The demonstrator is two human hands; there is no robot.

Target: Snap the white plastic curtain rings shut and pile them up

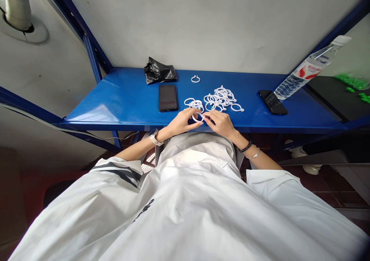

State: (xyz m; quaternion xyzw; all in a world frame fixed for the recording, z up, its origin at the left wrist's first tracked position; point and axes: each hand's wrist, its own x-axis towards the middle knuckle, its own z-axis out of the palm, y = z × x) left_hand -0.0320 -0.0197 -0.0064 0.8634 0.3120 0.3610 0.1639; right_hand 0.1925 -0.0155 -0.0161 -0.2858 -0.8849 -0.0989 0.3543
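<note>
Between my two hands, at the front edge of the blue table, is a white plastic ring (194,117) with a small knob. My left hand (185,121) pinches its left side between thumb and fingers. With its fingertips my right hand (220,123) grips the ring's right side, near the knob. Just beyond the hands lies a small group of similar white rings (189,101). A larger heap of white rings (222,96) sits to its right, and one separate ring (237,107) lies beside that heap. Farther back rests a lone ring (195,79).
On the blue table (127,95) lie a black phone-like device (168,98) and a crumpled black plastic bag (159,72). To the right, a water bottle (306,74) stands by a black phone (273,102). Green pieces (354,81) lie on a dark surface at far right.
</note>
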